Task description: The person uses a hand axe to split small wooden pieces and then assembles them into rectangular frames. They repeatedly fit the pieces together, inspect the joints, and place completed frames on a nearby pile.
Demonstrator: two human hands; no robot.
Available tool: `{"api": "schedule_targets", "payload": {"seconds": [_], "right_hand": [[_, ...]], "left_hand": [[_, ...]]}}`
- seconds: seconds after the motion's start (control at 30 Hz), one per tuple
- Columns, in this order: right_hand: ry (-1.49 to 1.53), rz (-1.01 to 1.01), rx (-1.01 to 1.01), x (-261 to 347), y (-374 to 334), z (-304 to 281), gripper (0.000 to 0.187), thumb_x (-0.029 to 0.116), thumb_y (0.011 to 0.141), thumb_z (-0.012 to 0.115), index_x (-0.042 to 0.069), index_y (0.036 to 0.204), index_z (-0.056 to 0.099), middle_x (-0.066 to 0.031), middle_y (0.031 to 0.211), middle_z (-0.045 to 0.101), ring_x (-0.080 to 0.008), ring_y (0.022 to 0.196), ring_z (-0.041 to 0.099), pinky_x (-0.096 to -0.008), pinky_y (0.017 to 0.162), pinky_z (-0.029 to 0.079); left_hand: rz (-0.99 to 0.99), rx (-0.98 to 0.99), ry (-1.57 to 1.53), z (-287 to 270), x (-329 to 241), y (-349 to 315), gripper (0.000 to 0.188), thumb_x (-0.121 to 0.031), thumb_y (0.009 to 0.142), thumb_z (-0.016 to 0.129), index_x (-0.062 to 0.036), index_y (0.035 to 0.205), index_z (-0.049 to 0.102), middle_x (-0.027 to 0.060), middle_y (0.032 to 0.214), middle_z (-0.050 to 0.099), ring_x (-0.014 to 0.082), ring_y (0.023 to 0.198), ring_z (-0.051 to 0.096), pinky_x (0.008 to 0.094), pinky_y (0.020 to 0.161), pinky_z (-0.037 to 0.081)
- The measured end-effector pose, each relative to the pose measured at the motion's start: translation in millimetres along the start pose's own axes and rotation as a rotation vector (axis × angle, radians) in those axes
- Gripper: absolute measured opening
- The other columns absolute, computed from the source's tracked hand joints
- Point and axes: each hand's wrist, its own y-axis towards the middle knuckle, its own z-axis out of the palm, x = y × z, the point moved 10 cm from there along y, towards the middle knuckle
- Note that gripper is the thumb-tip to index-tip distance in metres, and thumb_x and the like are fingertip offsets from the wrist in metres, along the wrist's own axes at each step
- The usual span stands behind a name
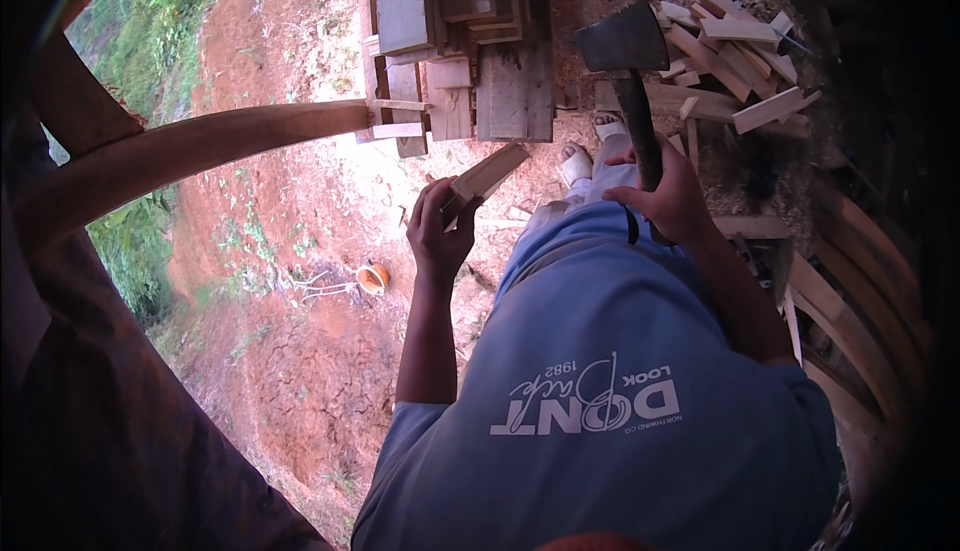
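My left hand [440, 226] is closed round one end of a short wooden block [490, 173], whose other end points away to the upper right. In my right hand [668, 194] is an axe [622, 39], gripped by its dark handle. The axe's broad dark head is up and away from me, apart from the block. Just beyond the block stands a stack of planks [513, 91]; a small gap shows between the two.
Cut wood scraps [735, 46] lie heaped at the far right. A long curved beam [215, 146] crosses the left side. On the reddish dirt slope sits an orange bucket-like container [372, 278]. Curved timbers [845, 321] line the right. My sandalled feet [577, 166] stand near the planks.
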Motion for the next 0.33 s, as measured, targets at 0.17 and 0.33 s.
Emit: {"api": "schedule_targets", "payload": {"seconds": [0.17,0.33], "right_hand": [[0.069,0.101,-0.024,-42.8,-11.2,-9.8,0.054,0.013,0.079,0.093,0.003,0.112,0.053,-0.0103,0.111,0.077,-0.0059,0.060,0.058,-0.0248,0.055,0.049],[0.094,0.186,-0.041,-53.5,-19.6,-12.7,0.061,0.017,0.080,0.094,0.001,0.123,0.053,-0.0100,0.109,0.076,-0.0081,0.066,0.061,-0.0275,0.063,0.052]], "left_hand": [[0.022,0.058,0.057,30.6,24.1,20.3,0.041,-0.006,0.085,0.086,-0.0020,0.119,0.064,0.0174,0.108,0.072,0.0368,0.096,0.074,0.0422,0.079,0.062],[0.010,0.175,0.087,79.0,41.3,46.5,0.034,-0.014,0.091,0.082,-0.0078,0.120,0.065,0.0177,0.114,0.072,0.0388,0.099,0.073,0.0438,0.078,0.061]]}}
